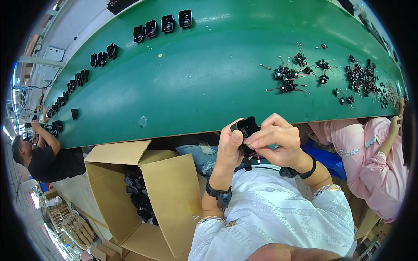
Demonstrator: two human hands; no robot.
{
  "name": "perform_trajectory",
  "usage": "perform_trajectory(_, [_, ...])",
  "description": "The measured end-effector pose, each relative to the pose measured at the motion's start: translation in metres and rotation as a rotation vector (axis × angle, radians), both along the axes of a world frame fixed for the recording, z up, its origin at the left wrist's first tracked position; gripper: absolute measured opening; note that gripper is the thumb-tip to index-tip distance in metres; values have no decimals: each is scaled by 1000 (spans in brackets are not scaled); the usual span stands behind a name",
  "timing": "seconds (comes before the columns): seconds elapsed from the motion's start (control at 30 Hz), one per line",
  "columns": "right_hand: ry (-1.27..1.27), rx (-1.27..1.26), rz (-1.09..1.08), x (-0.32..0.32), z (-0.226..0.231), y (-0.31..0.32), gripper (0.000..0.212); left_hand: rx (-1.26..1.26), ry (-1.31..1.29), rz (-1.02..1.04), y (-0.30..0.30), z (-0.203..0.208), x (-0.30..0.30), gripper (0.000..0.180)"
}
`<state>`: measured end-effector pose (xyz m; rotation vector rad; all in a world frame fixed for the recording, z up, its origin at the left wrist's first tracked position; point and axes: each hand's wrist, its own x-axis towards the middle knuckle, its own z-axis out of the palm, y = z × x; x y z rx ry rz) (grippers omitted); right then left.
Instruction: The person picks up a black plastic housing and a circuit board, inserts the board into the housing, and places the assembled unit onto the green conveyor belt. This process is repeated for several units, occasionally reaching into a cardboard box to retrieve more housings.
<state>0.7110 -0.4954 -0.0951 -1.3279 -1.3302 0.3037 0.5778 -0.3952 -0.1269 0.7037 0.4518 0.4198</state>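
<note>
My left hand (230, 145) is closed around a small black plastic housing (248, 126), held just off the near edge of the green table. Bent over that housing, my right hand (277, 138) pinches at its opening with thumb and forefinger. A short red wire with a white connector (258, 160) hangs below the fingers. What the right fingertips grip inside the housing is mostly hidden, but the wire comes out right beside them. Both wrists wear black bands.
On the green table (196, 82) several black housings (167, 23) stand in a curved row. Wired black parts (287, 76) and a dark pile (362, 77) lie to the right. An open carton (170, 204) holds black pieces. Co-workers sit far left (52, 156) and right (370, 161).
</note>
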Motion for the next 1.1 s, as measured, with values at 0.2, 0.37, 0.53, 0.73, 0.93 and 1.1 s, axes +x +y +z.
perform_trajectory(0.2, [-18,-205,30,1,9,-5,32,49,46,2,9,2,0,80])
perform_trajectory(0.37, [-309,-157,-14,10,3,-1,39,126,-5,-23,10,-5,6,78])
perform_trajectory(0.53, [-305,-147,130,20,20,10,36,273,27,-139,19,-11,-1,85])
perform_trajectory(0.73, [-422,-209,401,53,34,65,36,384,176,-78,38,33,-61,73])
perform_trajectory(0.93, [-685,-398,-105,189,-19,224,30,942,922,527,60,117,-238,32])
perform_trajectory(1.1, [-636,-489,-207,214,-75,297,39,1010,1571,359,119,34,-408,54])
